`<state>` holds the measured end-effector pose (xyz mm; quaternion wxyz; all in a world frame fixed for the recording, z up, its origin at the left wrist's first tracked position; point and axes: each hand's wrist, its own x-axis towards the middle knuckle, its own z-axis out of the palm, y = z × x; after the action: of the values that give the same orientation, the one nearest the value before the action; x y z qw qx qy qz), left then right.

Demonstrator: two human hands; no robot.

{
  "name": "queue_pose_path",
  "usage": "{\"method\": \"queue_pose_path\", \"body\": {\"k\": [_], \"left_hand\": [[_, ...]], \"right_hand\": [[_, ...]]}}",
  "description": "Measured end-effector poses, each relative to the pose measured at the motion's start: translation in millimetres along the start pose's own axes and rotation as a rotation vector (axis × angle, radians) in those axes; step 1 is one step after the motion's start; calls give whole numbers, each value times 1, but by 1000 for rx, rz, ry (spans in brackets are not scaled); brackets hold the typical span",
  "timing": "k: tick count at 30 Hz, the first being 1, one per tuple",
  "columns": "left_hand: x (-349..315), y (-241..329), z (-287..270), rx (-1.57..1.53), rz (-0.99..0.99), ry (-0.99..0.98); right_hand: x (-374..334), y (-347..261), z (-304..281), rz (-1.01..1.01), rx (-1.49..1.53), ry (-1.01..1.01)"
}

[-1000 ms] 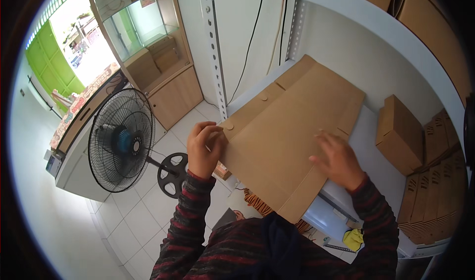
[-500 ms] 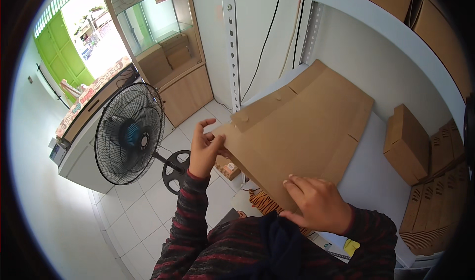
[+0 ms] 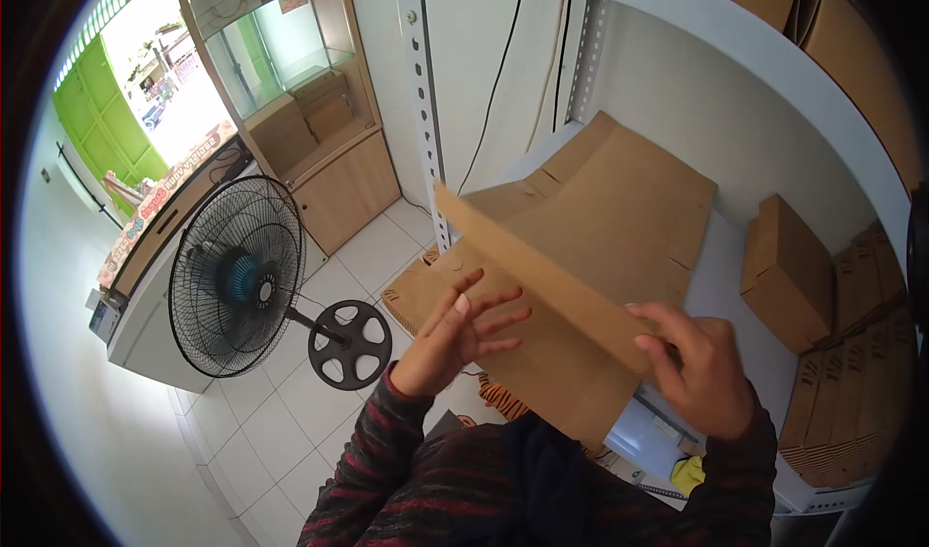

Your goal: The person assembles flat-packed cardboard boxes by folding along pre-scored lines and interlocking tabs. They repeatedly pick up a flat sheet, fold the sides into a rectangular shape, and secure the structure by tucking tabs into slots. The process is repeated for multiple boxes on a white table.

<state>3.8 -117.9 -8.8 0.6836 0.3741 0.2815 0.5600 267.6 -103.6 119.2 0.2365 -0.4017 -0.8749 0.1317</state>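
A large flat brown cardboard sheet (image 3: 629,204) lies on the white shelf, its near part sticking out over the shelf's edge. Along a crease, a long strip-shaped flap (image 3: 552,276) stands up from it. My right hand (image 3: 704,365) pinches the near right end of this flap between thumb and fingers. Over the sheet's near left part, my left hand (image 3: 463,332) is open, fingers spread and pointing right, with nothing in it. Whether its fingertips touch the cardboard, I cannot tell.
A black standing fan (image 3: 237,276) is on the tiled floor to the left. Folded brown boxes (image 3: 842,402) and a standing box (image 3: 789,271) line the shelf's right side. A perforated white post (image 3: 421,92) rises at the far left shelf corner. Below lies a yellow item (image 3: 688,473).
A flap of the cardboard has come up from the sheet. My right hand has moved right and now pinches it. My left hand has left the sheet's left edge and spread its fingers.
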Motion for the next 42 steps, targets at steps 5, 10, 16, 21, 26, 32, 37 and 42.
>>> {"method": "queue_pose_path", "body": {"k": [5, 10, 16, 21, 26, 32, 37, 42], "left_hand": [[15, -20, 2, -79, 12, 160], [29, -25, -9, 446, 121, 380], [32, -39, -9, 710, 300, 487], [32, -41, -4, 791, 331, 530], [30, -42, -8, 767, 284, 532], [16, -34, -2, 1048, 559, 689], [-4, -13, 46, 1335, 650, 136], [4, -36, 42, 1428, 702, -134]], "right_hand": [[6, 57, 49, 149, 513, -337], [-7, 61, 77, -49, 232, -276], [-16, 70, 92, -125, 3, -350], [-18, 68, 87, -176, 6, -386], [-15, 66, 67, -213, 83, -464], [-10, 63, 40, 12, 466, -659], [-8, 56, 29, -142, 367, -430], [-6, 61, 47, -211, 289, -136]]}}
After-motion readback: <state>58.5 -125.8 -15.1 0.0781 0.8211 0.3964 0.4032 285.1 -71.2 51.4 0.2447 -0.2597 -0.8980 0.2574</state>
